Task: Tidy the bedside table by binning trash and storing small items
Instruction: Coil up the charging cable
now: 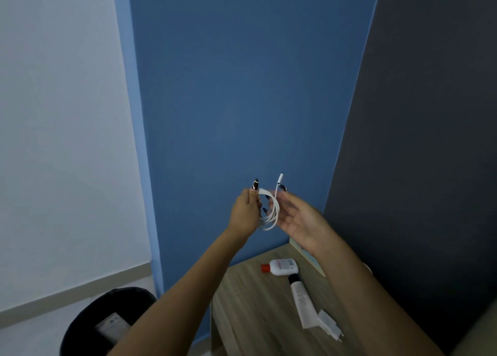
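Three small things are left on the bedside table (242,296): a red-capped bottle (281,267), a tube (302,304) and a white charger plug (329,326). Up in the air, my left hand (246,213) pinches a coiled white cable (270,210), and my right hand (298,218) guides its loose end with the palm open. Something pale already lies in the bin (107,326) (I judge it trash). Storing has hardly begun.

Blue wall (242,100) ahead, white wall (61,140) at left, dark panel (430,140) at right
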The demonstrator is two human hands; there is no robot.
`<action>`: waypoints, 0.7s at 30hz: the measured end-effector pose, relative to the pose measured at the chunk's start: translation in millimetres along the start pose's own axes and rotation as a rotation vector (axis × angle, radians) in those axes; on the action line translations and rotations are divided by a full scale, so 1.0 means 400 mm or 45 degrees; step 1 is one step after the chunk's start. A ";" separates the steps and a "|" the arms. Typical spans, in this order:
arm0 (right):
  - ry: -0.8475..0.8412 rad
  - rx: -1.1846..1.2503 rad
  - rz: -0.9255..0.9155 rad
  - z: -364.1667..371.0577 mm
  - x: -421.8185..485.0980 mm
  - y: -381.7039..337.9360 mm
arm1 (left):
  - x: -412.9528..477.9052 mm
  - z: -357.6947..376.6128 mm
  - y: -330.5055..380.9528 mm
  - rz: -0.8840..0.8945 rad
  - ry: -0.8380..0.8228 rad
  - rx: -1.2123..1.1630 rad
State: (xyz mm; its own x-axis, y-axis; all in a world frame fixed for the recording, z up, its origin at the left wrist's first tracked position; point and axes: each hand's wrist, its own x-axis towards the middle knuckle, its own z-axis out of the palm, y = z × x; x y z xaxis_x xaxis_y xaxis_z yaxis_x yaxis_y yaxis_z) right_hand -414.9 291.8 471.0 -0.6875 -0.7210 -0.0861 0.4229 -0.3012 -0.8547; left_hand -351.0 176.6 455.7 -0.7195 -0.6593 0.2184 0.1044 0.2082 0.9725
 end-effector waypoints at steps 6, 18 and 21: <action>-0.049 -0.175 -0.235 -0.003 -0.010 0.017 | 0.014 0.002 0.013 0.065 0.073 0.200; 0.062 -0.970 -0.346 -0.012 0.009 -0.014 | 0.001 -0.010 0.006 -0.019 -0.043 0.029; 0.095 -0.979 -0.298 -0.021 0.014 -0.018 | -0.013 -0.007 0.015 -0.011 -0.063 0.006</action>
State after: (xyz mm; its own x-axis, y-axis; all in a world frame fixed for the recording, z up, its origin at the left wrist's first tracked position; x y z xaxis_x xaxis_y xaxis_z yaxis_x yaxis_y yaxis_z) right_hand -426.8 295.2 472.4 -0.7570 -0.6407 0.1283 -0.2428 0.0935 -0.9656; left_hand -344.9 179.1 460.6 -0.7535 -0.6245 0.2057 0.0952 0.2060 0.9739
